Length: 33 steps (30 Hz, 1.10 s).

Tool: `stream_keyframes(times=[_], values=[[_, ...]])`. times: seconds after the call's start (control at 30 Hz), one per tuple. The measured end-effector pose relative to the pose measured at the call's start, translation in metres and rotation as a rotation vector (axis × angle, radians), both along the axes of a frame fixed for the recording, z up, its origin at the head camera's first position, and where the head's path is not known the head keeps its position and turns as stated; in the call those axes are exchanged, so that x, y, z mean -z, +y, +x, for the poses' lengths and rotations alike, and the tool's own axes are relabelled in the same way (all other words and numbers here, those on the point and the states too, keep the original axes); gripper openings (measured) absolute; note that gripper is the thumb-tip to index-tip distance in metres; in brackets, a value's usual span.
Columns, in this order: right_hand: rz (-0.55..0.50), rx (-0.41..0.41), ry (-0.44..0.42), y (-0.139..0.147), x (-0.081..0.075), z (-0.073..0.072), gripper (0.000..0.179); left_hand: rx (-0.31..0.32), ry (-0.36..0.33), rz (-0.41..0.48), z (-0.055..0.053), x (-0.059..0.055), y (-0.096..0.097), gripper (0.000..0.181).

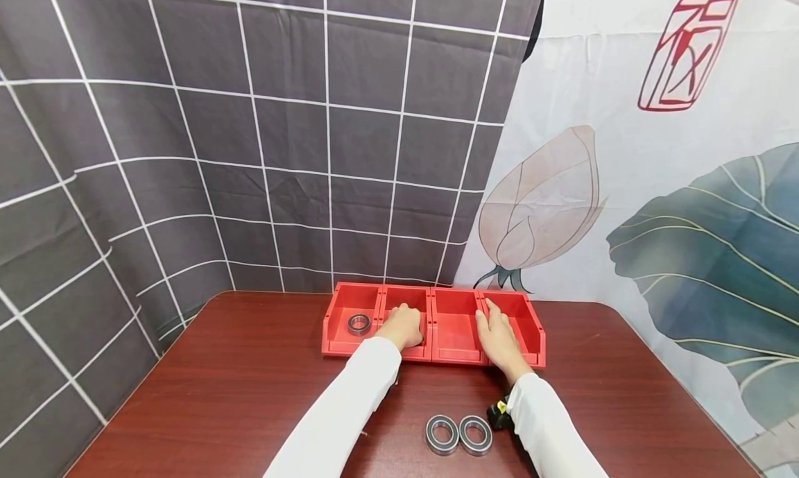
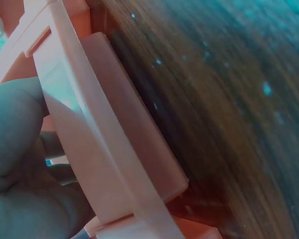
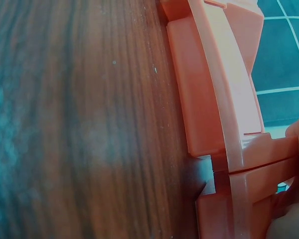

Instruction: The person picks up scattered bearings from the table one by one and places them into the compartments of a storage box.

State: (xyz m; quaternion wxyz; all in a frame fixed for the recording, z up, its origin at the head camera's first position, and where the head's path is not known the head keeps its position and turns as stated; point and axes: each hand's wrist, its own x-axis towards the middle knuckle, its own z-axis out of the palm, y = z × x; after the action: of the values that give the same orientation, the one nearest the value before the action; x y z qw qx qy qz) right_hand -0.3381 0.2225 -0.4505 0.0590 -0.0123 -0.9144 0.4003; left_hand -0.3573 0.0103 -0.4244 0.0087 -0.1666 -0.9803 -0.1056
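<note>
A row of joined red storage bins (image 1: 457, 353) stands at the back of the table. My left hand (image 1: 404, 325) reaches into the second bin from the left, its fingers bent down behind the front wall (image 2: 84, 129). I cannot tell whether those fingers hold anything. My right hand (image 1: 499, 336) straddles the divider (image 3: 269, 154) between the third and fourth bins, thumb on one side and fingers on the other, gripping it. A ring-shaped ball bearing (image 1: 358, 324) lies in the leftmost bin.
Two larger bearings (image 1: 442, 434) lie side by side on the reddish-brown table (image 1: 250, 367), near the right forearm. A black device with a yellow mark (image 1: 499, 414) shows beside the right sleeve. Behind the bins hangs a grey gridded cloth (image 1: 287, 200).
</note>
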Motion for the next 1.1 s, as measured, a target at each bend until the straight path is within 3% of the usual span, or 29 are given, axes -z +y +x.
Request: stream_keyframes(times=[0.47,0.67,0.83,1.1], values=[[-0.008,0.000,0.001,0.002,0.001,0.000,0.070,0.017,0.006,0.033,0.005,-0.005,0.000,0.027],[-0.008,-0.008,0.003,0.001,0.000,0.001,0.068,0.053,0.066,0.066,0.011,-0.010,-0.005,0.045],[-0.007,-0.003,0.003,0.000,0.000,0.001,0.065,0.070,0.121,0.120,0.017,-0.012,-0.010,0.046],[0.002,0.001,0.001,0.000,0.000,0.000,0.069,0.068,0.151,0.180,0.020,-0.015,-0.015,0.047]])
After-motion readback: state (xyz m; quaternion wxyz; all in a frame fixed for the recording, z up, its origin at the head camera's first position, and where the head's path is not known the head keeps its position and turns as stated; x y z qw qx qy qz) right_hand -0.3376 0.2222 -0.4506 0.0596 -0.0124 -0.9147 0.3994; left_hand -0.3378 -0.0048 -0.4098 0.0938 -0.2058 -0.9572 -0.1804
